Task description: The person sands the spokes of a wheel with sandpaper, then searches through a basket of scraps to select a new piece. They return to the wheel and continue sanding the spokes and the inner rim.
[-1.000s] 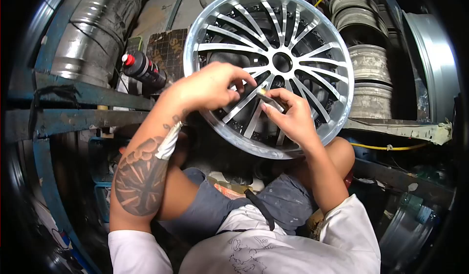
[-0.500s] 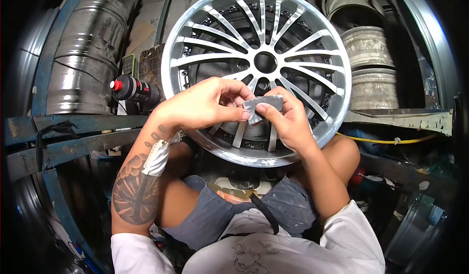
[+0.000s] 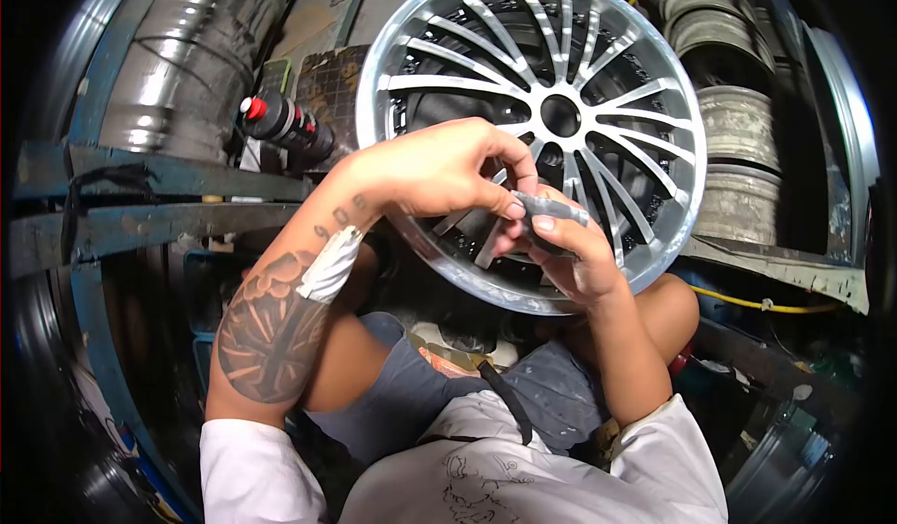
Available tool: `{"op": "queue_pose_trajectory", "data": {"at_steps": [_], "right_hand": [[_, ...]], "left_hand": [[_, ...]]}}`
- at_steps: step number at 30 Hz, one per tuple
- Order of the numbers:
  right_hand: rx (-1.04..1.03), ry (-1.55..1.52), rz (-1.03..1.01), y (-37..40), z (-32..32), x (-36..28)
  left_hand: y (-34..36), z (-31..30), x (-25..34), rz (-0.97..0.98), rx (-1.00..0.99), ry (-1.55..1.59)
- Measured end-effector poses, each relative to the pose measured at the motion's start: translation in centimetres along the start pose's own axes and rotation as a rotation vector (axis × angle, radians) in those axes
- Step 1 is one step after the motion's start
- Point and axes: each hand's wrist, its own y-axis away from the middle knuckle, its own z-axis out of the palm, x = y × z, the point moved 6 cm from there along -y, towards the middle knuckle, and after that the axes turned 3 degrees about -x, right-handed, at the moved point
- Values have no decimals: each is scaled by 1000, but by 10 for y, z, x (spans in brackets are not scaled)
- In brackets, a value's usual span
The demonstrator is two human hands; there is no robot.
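Observation:
A large silver alloy wheel (image 3: 562, 113) with many thin spokes and dark gaps stands in front of me, leaning back. Over its lower spokes, my left hand (image 3: 476, 173) pinches the left end of a small folded grey sheet (image 3: 551, 208). My right hand (image 3: 584, 253) grips the same sheet from the right, its thumb on top and fingers curled beneath. The sheet looks bent between the two hands. White wrapping (image 3: 329, 267) is around my left forearm.
Stacked metal rims stand at the left (image 3: 187, 66) and right (image 3: 738, 127). A black bottle with a red cap (image 3: 297, 131) lies beside the wheel on the left. Blue metal beams (image 3: 215, 171) cross the left side. A yellow hose (image 3: 766, 306) runs at the right.
The view has shifted, so the wheel and both hands appear further right. The grey sheet is more folded, and my right hand has turned with its fingers beneath it.

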Motion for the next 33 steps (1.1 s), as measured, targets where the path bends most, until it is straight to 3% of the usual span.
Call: {"op": "queue_pose_trajectory", "data": {"at_steps": [5,8,9,12,15,16,19,27,28,31,33], "right_hand": [[127,580,-55,-1,0,2],[185,1364,-318,-2,20,-10],[151,1471,-426,-3,24,-6],[103,1695,-289,-5,33,11],[52,1970,-448,-16,52,17],[28,2070,-417,-19,51,21],[13,2277,-214,-23,52,28],[-38,2291,-253,-25,47,30],[-31,2303,-145,-21,46,29],[-33,2279,-229,-23,45,30],[-19,2286,-176,-18,47,26]], "left_hand": [[16,-18,-11,-7,-45,-194],[33,-49,-29,-26,342,-468],[39,-61,-33,-89,395,-549],[50,-79,-36,-94,536,-549],[51,-75,-35,-155,544,-510],[47,-73,-37,-139,516,-565],[42,-68,-39,-101,491,-617],[48,-69,-35,-227,449,-587],[46,-72,-39,-192,451,-631],[51,-98,-52,-265,526,-511],[53,-106,-53,-233,625,-519]]}}
